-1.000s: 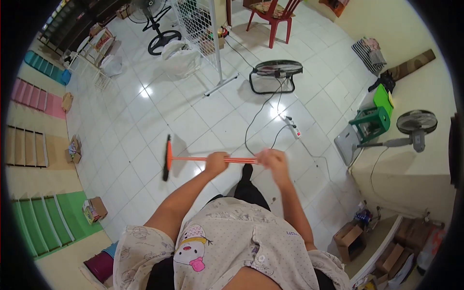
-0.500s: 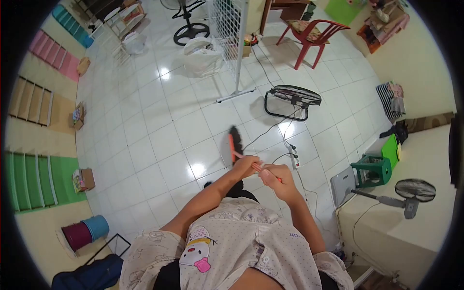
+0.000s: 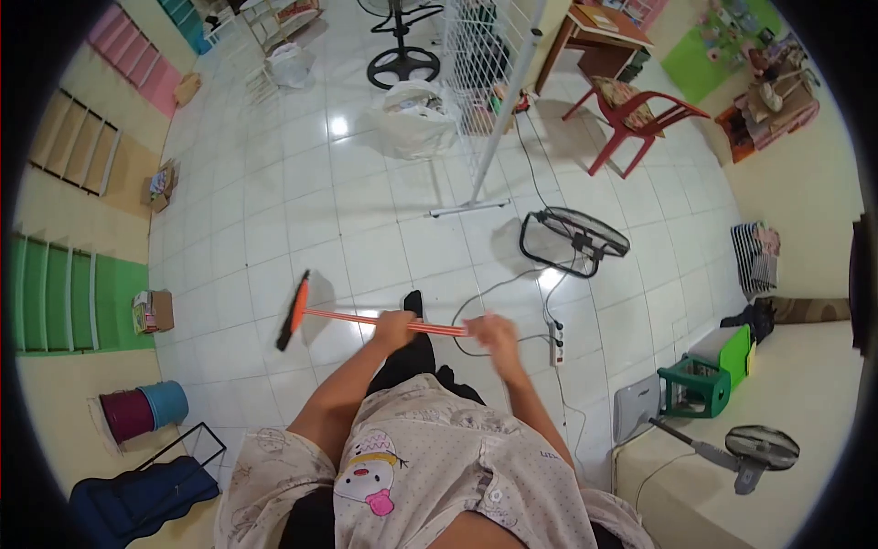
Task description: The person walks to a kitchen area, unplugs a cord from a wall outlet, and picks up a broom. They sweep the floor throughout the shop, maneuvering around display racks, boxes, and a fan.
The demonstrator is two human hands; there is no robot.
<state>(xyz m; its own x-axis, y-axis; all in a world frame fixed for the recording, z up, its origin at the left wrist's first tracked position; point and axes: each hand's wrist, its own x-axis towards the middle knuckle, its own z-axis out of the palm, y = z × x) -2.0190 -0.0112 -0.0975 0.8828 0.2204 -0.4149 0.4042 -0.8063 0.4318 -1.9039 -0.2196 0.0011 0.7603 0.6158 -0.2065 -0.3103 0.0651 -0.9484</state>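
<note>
A broom (image 3: 348, 317) with an orange-striped handle lies across in front of me. Its orange head with black bristles (image 3: 294, 311) points left, low over the white tiles. Partway along the handle, my left hand (image 3: 395, 330) is wrapped round it. My right hand (image 3: 493, 333), a little smeared by motion, grips the handle near its right end. One dark-clad foot (image 3: 413, 304) shows just beyond the handle.
A black floor fan (image 3: 574, 242) stands ahead to the right, its cord running to a white power strip (image 3: 558, 344). Ahead are a wheeled grid rack (image 3: 498, 137), a white bag (image 3: 413, 119) and a red chair (image 3: 631, 128). Two bins (image 3: 144, 410) sit at left.
The broom head has swung from straight ahead to the left, and the handle now lies nearly crosswise. My left hand has moved left, my right hand slightly left. The view has shifted.
</note>
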